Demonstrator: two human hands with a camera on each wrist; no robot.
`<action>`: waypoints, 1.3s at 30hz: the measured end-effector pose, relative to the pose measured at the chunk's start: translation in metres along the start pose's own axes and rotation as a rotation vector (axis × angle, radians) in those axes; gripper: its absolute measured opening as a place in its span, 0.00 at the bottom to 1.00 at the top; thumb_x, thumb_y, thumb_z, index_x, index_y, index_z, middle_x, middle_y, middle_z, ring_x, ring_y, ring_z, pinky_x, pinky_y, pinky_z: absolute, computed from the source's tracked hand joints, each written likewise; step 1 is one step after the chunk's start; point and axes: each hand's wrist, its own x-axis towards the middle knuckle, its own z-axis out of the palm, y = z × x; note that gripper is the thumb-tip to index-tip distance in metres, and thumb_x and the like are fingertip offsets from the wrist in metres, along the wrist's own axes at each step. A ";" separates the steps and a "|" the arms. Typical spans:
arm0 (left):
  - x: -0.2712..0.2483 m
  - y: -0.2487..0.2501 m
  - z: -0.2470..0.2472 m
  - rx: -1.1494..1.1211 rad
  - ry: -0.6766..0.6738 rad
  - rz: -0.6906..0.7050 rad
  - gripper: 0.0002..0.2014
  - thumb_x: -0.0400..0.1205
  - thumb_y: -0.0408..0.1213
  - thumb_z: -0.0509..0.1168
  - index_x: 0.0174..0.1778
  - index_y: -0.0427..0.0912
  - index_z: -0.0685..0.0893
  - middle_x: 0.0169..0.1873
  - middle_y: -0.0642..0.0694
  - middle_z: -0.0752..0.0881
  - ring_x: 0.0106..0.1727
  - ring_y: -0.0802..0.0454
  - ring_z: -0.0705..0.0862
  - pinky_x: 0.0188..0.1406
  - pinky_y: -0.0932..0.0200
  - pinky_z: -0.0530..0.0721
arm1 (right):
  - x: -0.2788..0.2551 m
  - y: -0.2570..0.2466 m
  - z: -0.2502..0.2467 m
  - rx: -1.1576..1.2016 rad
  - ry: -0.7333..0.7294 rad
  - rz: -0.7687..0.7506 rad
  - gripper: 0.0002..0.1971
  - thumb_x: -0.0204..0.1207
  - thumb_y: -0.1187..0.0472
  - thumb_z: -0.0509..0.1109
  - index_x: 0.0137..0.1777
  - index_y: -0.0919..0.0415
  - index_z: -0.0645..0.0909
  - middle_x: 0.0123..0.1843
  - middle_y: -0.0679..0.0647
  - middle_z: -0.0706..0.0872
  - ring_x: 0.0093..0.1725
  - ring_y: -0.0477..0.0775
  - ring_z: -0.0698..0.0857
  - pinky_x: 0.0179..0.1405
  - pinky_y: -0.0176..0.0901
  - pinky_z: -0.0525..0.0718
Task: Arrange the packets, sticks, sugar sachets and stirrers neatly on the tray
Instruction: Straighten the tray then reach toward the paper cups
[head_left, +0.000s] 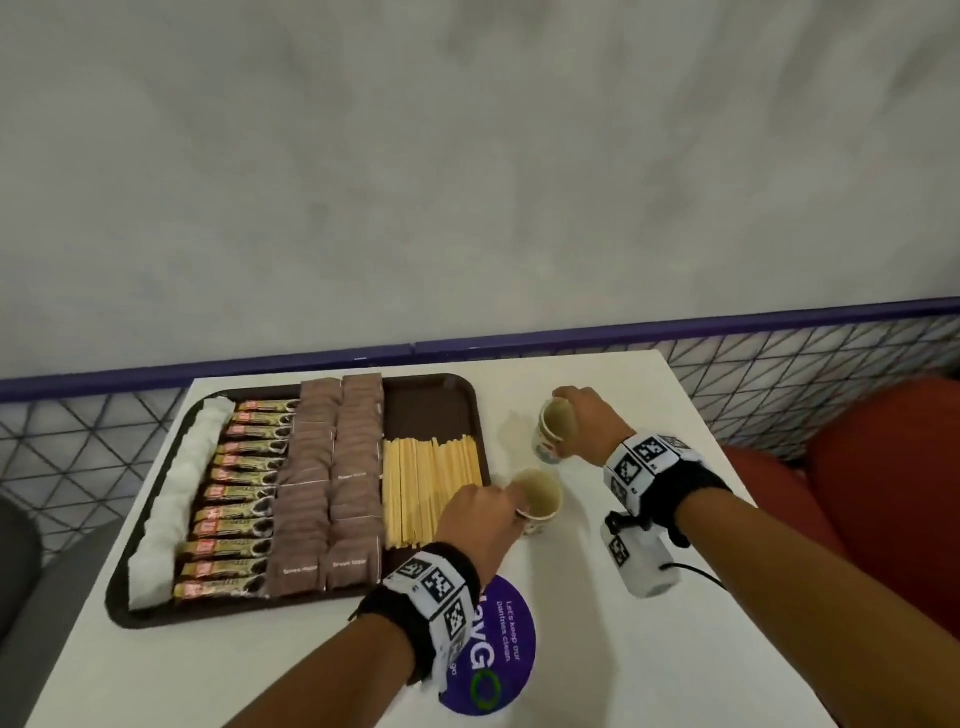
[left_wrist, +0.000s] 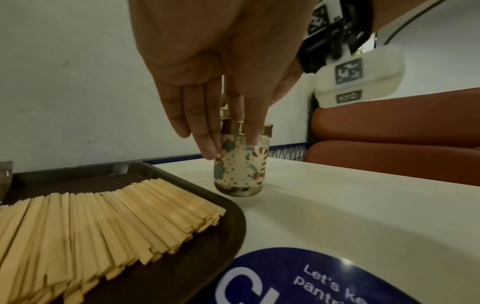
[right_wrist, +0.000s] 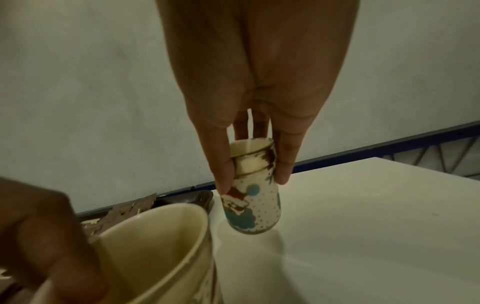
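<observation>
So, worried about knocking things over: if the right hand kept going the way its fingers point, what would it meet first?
The right hand already grips a paper cup stack; pushing on fingerwards, it would probably reach the white table.

Brown tray (head_left: 431, 400), white sachets (head_left: 171, 499), coffee sticks (head_left: 234, 499), brown packets (head_left: 327, 483), stirrers (head_left: 426, 488) in rows

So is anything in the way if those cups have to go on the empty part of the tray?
Nothing visible blocks it. Both hands grip paper cups, left hand one cup stack, right hand the other, just right of the tray. Its bare corner, beyond the stirrers, lies open; only the low rim lies between.
</observation>
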 end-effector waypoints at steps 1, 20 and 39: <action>0.004 -0.002 0.002 0.025 0.001 -0.008 0.15 0.85 0.43 0.56 0.65 0.42 0.77 0.52 0.41 0.86 0.54 0.43 0.82 0.55 0.51 0.80 | 0.009 -0.004 0.005 -0.011 -0.014 -0.012 0.40 0.64 0.66 0.78 0.74 0.61 0.64 0.72 0.62 0.69 0.70 0.63 0.73 0.70 0.48 0.71; 0.008 -0.019 0.023 -0.293 0.204 -0.048 0.35 0.77 0.54 0.67 0.78 0.49 0.62 0.71 0.53 0.74 0.71 0.55 0.70 0.71 0.63 0.64 | 0.041 -0.021 0.028 0.185 -0.073 -0.057 0.39 0.67 0.67 0.77 0.77 0.59 0.63 0.77 0.58 0.68 0.75 0.59 0.69 0.75 0.50 0.68; 0.010 -0.022 0.021 -0.357 0.165 -0.140 0.31 0.77 0.54 0.67 0.74 0.48 0.67 0.66 0.51 0.78 0.67 0.55 0.73 0.67 0.65 0.66 | 0.032 -0.027 0.031 0.254 -0.074 -0.043 0.43 0.68 0.64 0.77 0.79 0.56 0.56 0.79 0.58 0.66 0.76 0.60 0.68 0.76 0.55 0.68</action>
